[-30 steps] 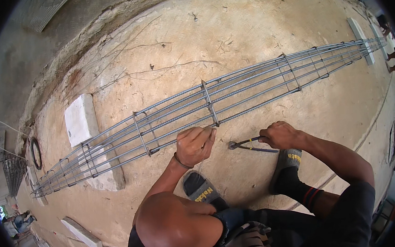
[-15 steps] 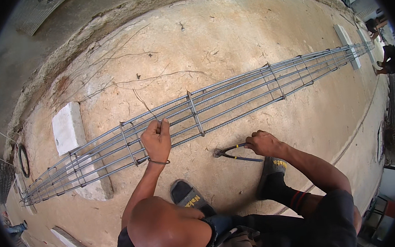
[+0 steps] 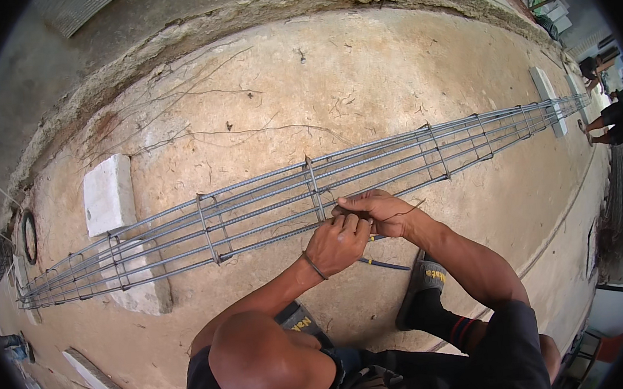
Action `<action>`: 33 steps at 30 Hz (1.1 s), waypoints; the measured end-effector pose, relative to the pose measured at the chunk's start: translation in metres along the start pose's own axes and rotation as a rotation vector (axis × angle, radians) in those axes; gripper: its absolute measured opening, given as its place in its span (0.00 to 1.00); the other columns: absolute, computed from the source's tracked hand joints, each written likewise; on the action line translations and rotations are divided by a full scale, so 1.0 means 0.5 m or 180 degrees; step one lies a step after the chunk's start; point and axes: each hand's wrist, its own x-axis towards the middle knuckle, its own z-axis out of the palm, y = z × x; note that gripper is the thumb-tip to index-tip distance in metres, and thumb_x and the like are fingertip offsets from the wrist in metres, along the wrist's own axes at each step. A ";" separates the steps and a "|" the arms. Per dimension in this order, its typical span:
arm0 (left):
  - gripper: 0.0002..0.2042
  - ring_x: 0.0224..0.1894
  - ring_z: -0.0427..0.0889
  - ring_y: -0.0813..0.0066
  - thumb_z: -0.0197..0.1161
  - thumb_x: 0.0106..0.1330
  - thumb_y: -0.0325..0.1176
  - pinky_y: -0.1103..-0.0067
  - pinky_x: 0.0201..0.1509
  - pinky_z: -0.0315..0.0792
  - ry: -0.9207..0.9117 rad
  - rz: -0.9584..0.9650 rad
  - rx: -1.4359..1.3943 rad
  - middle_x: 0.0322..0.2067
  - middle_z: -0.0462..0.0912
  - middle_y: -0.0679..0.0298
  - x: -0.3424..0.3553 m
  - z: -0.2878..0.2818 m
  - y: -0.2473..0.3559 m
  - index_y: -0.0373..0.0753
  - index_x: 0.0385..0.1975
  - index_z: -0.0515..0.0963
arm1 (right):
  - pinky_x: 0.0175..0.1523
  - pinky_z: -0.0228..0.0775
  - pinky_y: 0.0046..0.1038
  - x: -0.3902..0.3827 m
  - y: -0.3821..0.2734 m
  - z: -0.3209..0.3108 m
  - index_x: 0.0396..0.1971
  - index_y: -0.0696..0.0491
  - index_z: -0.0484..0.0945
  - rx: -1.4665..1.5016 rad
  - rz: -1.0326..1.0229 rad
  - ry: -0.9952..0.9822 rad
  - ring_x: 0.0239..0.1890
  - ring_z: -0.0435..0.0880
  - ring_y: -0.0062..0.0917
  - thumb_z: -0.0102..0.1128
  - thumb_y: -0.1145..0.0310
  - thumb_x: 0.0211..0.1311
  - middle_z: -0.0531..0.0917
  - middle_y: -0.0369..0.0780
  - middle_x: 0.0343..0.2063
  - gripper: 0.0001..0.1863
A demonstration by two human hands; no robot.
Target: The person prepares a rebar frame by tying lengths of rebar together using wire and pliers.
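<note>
A long cage of steel rebar [image 3: 255,219] runs slantwise across the floor, its bars framed by square stirrups [image 3: 314,187]. At the near lower edge of one stirrup my two hands meet. My left hand [image 3: 339,243] is closed, its fingers curled against the right fingertips; what it grips is hidden. My right hand [image 3: 382,212] pinches a thin tie wire [image 3: 413,207], whose end sticks out beside the wrist. End-cutting nippers [image 3: 386,264] with dark, yellow-banded handles lie on the floor below; my hands cover their jaws.
White blocks [image 3: 109,194] sit under and beside the cage's left end, and another slab [image 3: 549,99] supports its far right. Loose wires [image 3: 197,135] lie beyond the cage. My sandalled foot [image 3: 422,284] is close to the nippers. Other people [image 3: 616,118] are at far right.
My right hand has let go of the nippers and moved up to the cage. My left hand has moved right and nearer, from mid-cage to the stirrup's lower edge, meeting the right.
</note>
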 end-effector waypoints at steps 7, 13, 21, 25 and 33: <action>0.06 0.20 0.77 0.70 0.68 0.58 0.28 0.77 0.22 0.72 0.0289 -0.0889 -0.0607 0.21 0.73 0.62 -0.081 -0.028 -0.017 0.34 0.30 0.80 | 0.31 0.80 0.27 0.028 -0.151 0.049 0.30 0.63 0.82 -0.5081 -0.2009 0.0821 0.28 0.86 0.32 0.65 0.74 0.54 0.84 0.49 0.26 0.07; 0.05 0.28 0.80 0.61 0.64 0.58 0.23 0.72 0.29 0.74 0.1550 -0.2520 -0.0424 0.30 0.78 0.55 -0.146 -0.059 -0.114 0.33 0.34 0.82 | 0.32 0.81 0.31 0.013 -0.010 0.189 0.31 0.69 0.75 -0.7361 -0.3542 0.0374 0.27 0.83 0.37 0.60 0.75 0.49 0.78 0.49 0.28 0.12; 0.10 0.36 0.81 0.48 0.62 0.62 0.26 0.63 0.41 0.75 0.0809 -0.2385 -0.0130 0.34 0.80 0.47 -0.125 -0.082 -0.166 0.31 0.41 0.80 | 0.35 0.78 0.39 0.029 -0.122 0.099 0.24 0.64 0.77 -0.6406 -0.2730 0.1146 0.30 0.83 0.43 0.59 0.77 0.46 0.80 0.51 0.26 0.06; 0.09 0.31 0.82 0.51 0.60 0.63 0.24 0.65 0.36 0.76 0.0893 -0.2422 0.0004 0.30 0.82 0.48 -0.144 -0.056 -0.173 0.31 0.42 0.80 | 0.32 0.77 0.36 0.013 -0.049 0.187 0.21 0.62 0.79 -0.6620 -0.4116 0.0279 0.30 0.83 0.39 0.57 0.74 0.50 0.81 0.49 0.24 0.07; 0.09 0.33 0.84 0.52 0.58 0.65 0.23 0.68 0.36 0.78 0.1158 -0.2678 -0.0324 0.33 0.83 0.47 -0.129 -0.062 -0.168 0.30 0.42 0.80 | 0.32 0.78 0.35 -0.020 -0.072 0.127 0.21 0.59 0.81 -0.7617 -0.3728 -0.1321 0.30 0.83 0.35 0.57 0.72 0.51 0.80 0.43 0.24 0.08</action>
